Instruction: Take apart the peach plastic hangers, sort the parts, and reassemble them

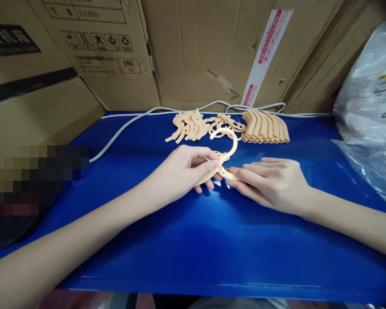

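Over the blue table top (193,240), my left hand (183,169) pinches a peach plastic hook piece (227,143) between thumb and fingers. The hook's curved loop rises above the hand. My right hand (270,182) meets it from the right, fingers closed on the lower straight end of the same piece. Behind the hands lie more peach plastic parts: a loose pile of hooks (188,125), a tangle of hooks (227,122) and a neat row of curved arm pieces (265,127).
Cardboard boxes (199,51) wall in the back and left. A white cable (128,124) runs along the table's far edge. A clear plastic bag (369,111) sits at the right. A blurred dark patch (32,184) covers the left.
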